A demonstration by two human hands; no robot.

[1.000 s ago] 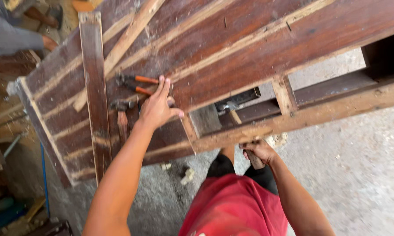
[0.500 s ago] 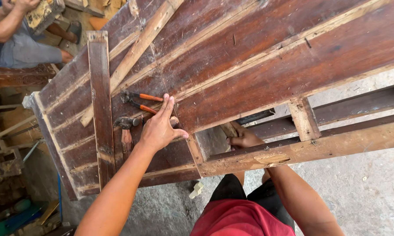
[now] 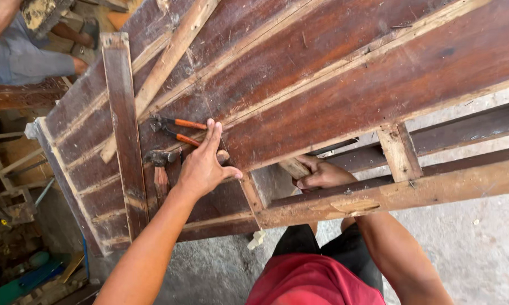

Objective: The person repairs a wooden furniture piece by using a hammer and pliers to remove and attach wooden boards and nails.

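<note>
My left hand point(image 3: 203, 164) lies flat, fingers together, on the dark brown boards of a large wooden frame point(image 3: 333, 73), its fingertips touching the orange handles of a pair of pincers point(image 3: 172, 129). A hammer point(image 3: 159, 166) with a wooden handle rests on the boards just left of that hand. My right hand point(image 3: 322, 174) reaches under the boards into a gap in the frame and grips a short pale wooden block point(image 3: 294, 167) there. A light-coloured rail point(image 3: 412, 192) runs along the near edge of the frame.
A loose dark plank point(image 3: 124, 130) lies upright across the boards at the left, with a pale slat point(image 3: 164, 68) crossing diagonally. Another person point(image 3: 22, 51) in grey sits at the upper left. Tools and clutter lie on the floor at lower left; bare concrete floor point(image 3: 480, 248) at right.
My right hand has moved up from below the near rail into the gap under the boards and closed on the block. My left hand stays on the boards by the pincers.
</note>
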